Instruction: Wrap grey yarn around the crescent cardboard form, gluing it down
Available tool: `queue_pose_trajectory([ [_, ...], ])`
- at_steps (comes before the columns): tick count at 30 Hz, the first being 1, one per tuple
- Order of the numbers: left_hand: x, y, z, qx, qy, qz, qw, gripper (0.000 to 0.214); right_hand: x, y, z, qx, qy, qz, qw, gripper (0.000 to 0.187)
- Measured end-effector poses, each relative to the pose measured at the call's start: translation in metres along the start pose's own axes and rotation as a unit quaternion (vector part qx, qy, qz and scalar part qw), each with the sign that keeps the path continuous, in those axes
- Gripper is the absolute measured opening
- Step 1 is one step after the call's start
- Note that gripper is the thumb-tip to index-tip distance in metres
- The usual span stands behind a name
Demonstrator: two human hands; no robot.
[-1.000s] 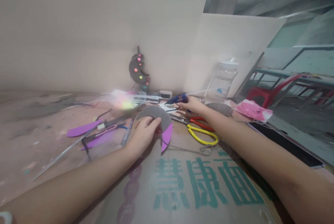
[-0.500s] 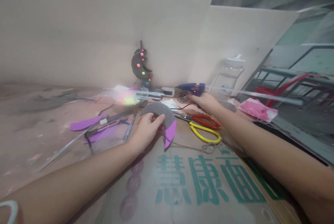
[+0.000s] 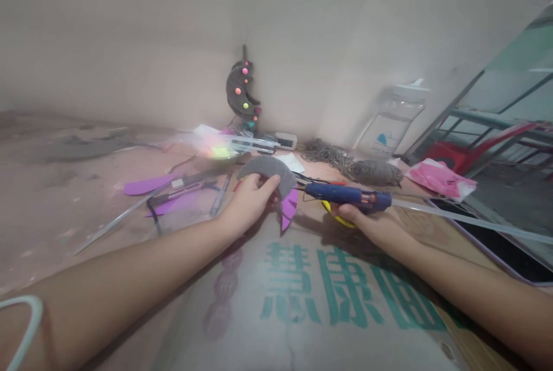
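Observation:
My left hand (image 3: 254, 198) pinches a grey crescent (image 3: 268, 170) that has a purple piece (image 3: 289, 208) at its lower right end. Closed round the handle of a blue hot glue gun (image 3: 345, 194) is my right hand (image 3: 367, 224); a long clear glue stick (image 3: 466, 221) sticks out of its back. The gun's nozzle points left, close to the crescent's right edge; whether it touches I cannot tell. Scissors with a yellow handle (image 3: 337, 216) lie mostly hidden behind the gun and my right hand.
Printed cardboard (image 3: 242, 325) lies under my hands. Purple strips (image 3: 149, 184), a pen (image 3: 221, 195) and clear glue sticks (image 3: 254, 143) are at the left and back. A decorated crescent (image 3: 237, 90) hangs by the wall. Grey yarn (image 3: 375, 173), a bottle (image 3: 389, 123) and a phone (image 3: 492, 244) are at the right.
My right hand has brought the glue gun from the back of the table forward, up to the crescent. My left hand still holds the crescent. The view has shifted slightly.

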State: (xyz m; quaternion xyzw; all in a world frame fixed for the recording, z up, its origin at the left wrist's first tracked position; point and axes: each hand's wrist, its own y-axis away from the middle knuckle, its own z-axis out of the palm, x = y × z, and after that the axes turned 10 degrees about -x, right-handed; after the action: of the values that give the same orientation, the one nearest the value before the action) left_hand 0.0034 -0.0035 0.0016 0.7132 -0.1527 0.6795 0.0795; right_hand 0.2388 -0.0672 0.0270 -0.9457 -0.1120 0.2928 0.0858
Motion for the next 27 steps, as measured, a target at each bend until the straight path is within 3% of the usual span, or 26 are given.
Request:
queue_pose_trajectory([
  [8,-0.008,-0.001,-0.005,0.005,-0.071,0.039,0.997,0.040,-0.007,0.005,0.001,-0.050,0.005,-0.027,0.998,0.024],
  [14,0.001,0.003,-0.003,-0.007,-0.091,0.059,0.994,0.035,0.002,0.006,0.006,-0.082,0.027,-0.031,0.996,0.024],
  [27,0.003,0.004,-0.003,-0.009,-0.118,0.063,0.991,0.036,-0.005,0.004,0.005,-0.076,0.029,-0.034,0.996,0.026],
])
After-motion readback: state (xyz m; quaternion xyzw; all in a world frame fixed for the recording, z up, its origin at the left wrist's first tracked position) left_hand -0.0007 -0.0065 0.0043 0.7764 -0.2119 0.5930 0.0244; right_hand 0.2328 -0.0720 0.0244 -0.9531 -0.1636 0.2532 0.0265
